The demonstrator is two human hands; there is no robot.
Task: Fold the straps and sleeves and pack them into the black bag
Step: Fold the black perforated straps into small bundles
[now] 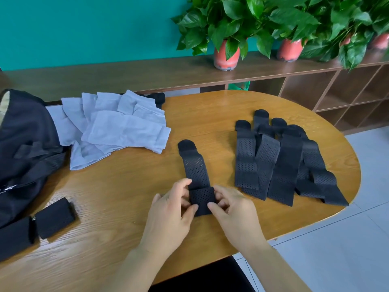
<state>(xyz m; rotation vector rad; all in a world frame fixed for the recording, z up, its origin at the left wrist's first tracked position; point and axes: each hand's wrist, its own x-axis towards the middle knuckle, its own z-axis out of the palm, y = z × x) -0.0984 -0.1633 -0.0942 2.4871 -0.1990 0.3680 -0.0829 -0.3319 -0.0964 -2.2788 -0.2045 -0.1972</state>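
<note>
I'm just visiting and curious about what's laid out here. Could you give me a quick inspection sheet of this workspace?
Surface: oval wooden table.
Job's things: perforated black strap partly folded at centre; loose straps piled on the right; grey sleeves heaped at far left; black bag at the left edge; folded black piece beside it.
Clutter: nothing seen.
Grips: left hand and right hand both pinch the strap's folded end.
Cables: nothing seen.
Surroundings: potted plants on a wooden shelf; teal wall.

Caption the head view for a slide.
Left hand and right hand fold a black strap; spare straps right, grey sleeves and black bag left.
</note>
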